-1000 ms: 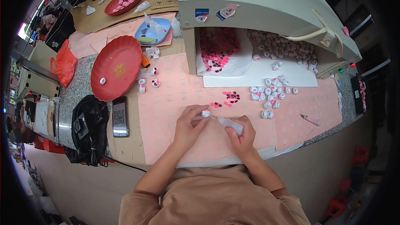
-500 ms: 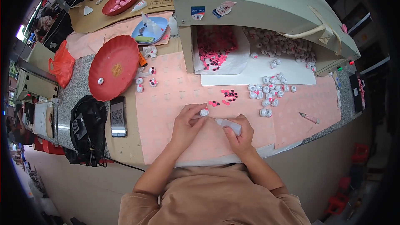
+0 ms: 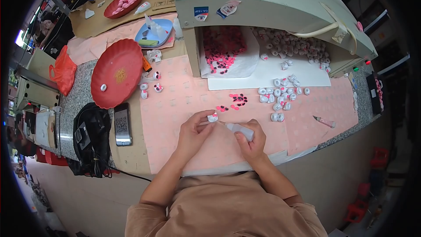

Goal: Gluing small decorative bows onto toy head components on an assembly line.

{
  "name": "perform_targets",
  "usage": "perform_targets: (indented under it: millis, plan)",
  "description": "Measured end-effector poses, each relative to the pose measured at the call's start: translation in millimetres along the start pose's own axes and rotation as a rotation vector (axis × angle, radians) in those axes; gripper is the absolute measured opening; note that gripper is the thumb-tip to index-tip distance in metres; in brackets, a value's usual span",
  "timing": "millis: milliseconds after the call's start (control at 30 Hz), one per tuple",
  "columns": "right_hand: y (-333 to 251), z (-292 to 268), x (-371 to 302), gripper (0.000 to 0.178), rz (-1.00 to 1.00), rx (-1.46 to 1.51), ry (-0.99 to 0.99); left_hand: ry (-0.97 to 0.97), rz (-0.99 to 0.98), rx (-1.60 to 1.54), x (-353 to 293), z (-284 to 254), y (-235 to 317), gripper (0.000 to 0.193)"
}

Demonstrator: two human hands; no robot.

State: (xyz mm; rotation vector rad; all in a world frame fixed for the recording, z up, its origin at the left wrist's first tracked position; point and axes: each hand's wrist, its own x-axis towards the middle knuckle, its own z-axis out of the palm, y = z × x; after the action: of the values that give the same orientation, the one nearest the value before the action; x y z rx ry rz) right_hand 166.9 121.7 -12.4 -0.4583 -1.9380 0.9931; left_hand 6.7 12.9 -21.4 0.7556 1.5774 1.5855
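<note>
Left hand (image 3: 192, 136) pinches white piece (image 3: 212, 117), likely light, rigid, best side-held; right hand (image 3: 253, 142) wraps bottle (image 3: 239, 130), probably squeezable mid-body.

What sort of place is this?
Probably a workshop for handwork on little parts: a heap of small white pieces lies in an open-fronted grey-green cabinet, pink and black bits lie on pink cloth, and the right hand holds a squeeze bottle.
</note>
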Motion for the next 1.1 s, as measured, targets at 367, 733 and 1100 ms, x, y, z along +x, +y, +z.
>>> perform_targets:
  millis: [367, 733, 1100]
  plan:
    - [-1.1, -0.3, -0.1, 0.023, 0.03, -0.01, -0.004, -0.015, -0.027, -0.025, -0.8, -0.4, 1.0, 0.036]
    - [1.3, -4.2, -3.3, 0.021, 0.107, 0.002, -0.049, -0.006, -0.024, -0.037, 0.7, 1.1, 0.6, 0.036]
    - [-2.9, 2.7, 40.0, 0.027, 0.539, -0.058, -0.204, 0.067, -0.057, -0.318, 0.4, -12.7, 10.1, 0.042]
